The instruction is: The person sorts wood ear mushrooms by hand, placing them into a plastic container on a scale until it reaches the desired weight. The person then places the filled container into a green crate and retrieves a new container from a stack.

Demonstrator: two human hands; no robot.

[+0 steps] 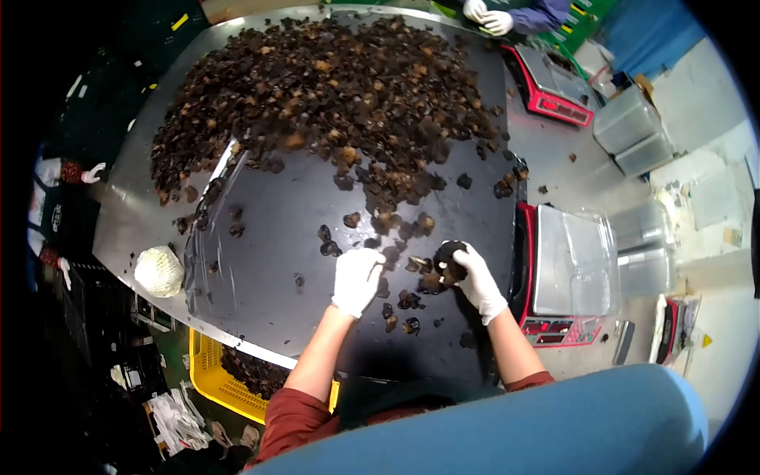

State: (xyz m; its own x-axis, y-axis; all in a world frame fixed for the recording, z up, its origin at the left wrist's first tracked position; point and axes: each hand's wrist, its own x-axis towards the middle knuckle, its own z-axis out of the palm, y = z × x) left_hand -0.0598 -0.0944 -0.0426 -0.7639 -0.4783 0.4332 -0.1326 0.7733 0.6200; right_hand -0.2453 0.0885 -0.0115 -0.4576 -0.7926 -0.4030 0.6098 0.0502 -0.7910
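Note:
My right hand, in a white glove, is closed round dark wood ear mushrooms just above the black table surface. More brown pieces lie directly below and beside it. To its left is my white-gloved left hand, its fingers drawn together over the table; whatever they may hold is hidden. Between the hands lie several loose wood ear mushrooms. A large heap of wood ear mushrooms covers the far part of the table and trails toward my hands.
Two red scales with trays stand on the right, near clear plastic containers. A white netted ball-like object sits at the left edge. Below is a yellow crate with mushrooms. Another person's gloved hands show at the far side.

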